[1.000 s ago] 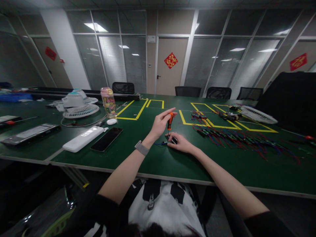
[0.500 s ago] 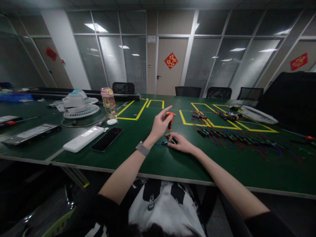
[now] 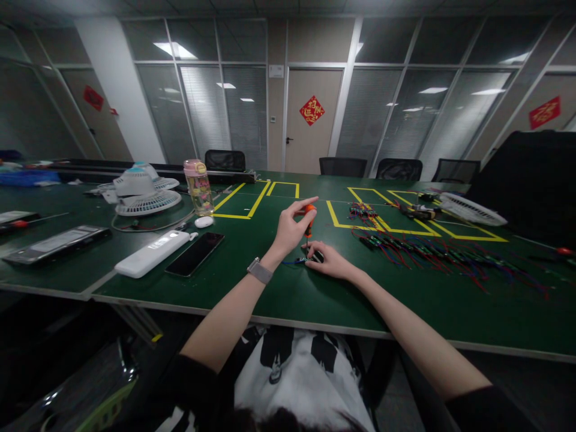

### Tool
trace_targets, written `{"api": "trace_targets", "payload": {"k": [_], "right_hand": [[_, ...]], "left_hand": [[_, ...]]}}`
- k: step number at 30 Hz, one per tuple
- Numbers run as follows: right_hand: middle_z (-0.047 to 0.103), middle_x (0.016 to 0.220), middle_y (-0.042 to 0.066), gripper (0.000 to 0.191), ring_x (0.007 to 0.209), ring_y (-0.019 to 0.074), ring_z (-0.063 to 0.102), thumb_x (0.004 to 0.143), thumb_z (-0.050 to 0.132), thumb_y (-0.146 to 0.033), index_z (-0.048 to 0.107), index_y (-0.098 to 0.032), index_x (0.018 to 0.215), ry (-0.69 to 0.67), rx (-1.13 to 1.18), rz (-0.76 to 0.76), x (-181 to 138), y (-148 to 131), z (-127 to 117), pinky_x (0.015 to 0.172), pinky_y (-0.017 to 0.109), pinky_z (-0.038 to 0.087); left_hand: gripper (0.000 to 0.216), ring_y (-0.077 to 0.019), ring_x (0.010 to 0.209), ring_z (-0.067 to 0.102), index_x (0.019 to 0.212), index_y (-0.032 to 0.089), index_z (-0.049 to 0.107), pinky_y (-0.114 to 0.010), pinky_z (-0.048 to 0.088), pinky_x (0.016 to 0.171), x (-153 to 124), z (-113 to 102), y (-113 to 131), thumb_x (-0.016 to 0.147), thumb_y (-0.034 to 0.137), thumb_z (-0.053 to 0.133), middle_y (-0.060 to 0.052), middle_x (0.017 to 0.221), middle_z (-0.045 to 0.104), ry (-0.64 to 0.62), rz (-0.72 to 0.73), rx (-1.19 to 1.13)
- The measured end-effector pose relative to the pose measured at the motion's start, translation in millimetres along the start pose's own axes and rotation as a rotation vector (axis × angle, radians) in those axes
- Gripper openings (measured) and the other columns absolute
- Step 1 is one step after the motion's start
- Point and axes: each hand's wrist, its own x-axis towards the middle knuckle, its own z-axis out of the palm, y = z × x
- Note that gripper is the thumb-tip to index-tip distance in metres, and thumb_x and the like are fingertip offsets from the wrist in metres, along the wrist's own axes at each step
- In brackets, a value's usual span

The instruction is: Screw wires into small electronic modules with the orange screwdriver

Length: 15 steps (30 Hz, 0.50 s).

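Observation:
My left hand (image 3: 290,229) pinches the orange handle of a small screwdriver (image 3: 309,218), held upright with its tip down on a small black part (image 3: 314,256). My right hand (image 3: 330,261) lies on the green table (image 3: 279,288) and presses that part down with its fingers closed over it. Thin blue wires run out from the part toward the left. A grey watch sits on my left wrist.
A row of parts with red and blue wires (image 3: 432,252) lies to the right. A black phone (image 3: 194,253), a white power bank (image 3: 151,252), a white mouse (image 3: 204,221), a pink bottle (image 3: 198,187) and a white fan (image 3: 143,193) stand on the left. Yellow tape boxes (image 3: 245,204) mark the far table.
My left fingers have shifted on the screwdriver handle: the forefinger stretched out half a second ago and now curls back over the top. My right hand has stayed in place.

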Motion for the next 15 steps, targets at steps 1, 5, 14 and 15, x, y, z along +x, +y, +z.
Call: {"api": "trace_targets", "payload": {"k": [1, 5, 14, 15], "right_hand": [[0.062, 0.114, 0.012, 0.014, 0.114, 0.0269, 0.055, 0.075, 0.064, -0.027, 0.053, -0.019, 0.076, -0.001, 0.004, -0.002, 0.0, 0.1, 0.0, 0.1, 0.051, 0.035], [0.062, 0.114, 0.012, 0.013, 0.114, 0.0265, 0.055, 0.076, 0.063, -0.027, 0.053, -0.019, 0.077, -0.003, 0.01, -0.01, 0.1, 0.5, 0.1, 0.1, 0.05, 0.036], [0.062, 0.113, 0.011, 0.013, 0.111, 0.027, 0.057, 0.075, 0.063, -0.027, 0.053, -0.019, 0.076, 0.007, 0.0, -0.019, 0.6, 2.1, 1.4, 0.099, 0.052, 0.036], [0.062, 0.113, 0.011, 0.013, 0.112, 0.027, 0.057, 0.075, 0.064, -0.027, 0.053, -0.019, 0.076, 0.007, 0.002, -0.018, 0.6, 2.3, 1.4, 0.099, 0.052, 0.036]], "left_hand": [[0.026, -0.0146, 0.089, 0.06, 0.107, 0.019, 0.067, -0.026, 0.048, 0.082, -0.1, -0.1, 0.4, 0.083, 0.024, 0.06, -0.006, 0.097, 0.063, 0.012, 0.01, 0.017], [0.023, -0.016, 0.098, 0.058, 0.101, 0.019, 0.071, -0.028, 0.045, 0.088, 1.4, -1.4, -2.0, 0.083, 0.026, 0.057, -0.007, 0.104, 0.06, 0.025, -0.004, -0.032], [0.029, -0.0164, 0.091, 0.06, 0.109, 0.019, 0.067, -0.03, 0.048, 0.084, 0.2, 1.5, -6.2, 0.081, 0.027, 0.061, -0.006, 0.098, 0.065, -0.052, -0.031, -0.139], [0.027, -0.016, 0.09, 0.059, 0.105, 0.02, 0.068, -0.03, 0.048, 0.084, -1.0, 1.3, -5.0, 0.08, 0.029, 0.064, -0.006, 0.098, 0.062, -0.009, 0.014, -0.035]]}}
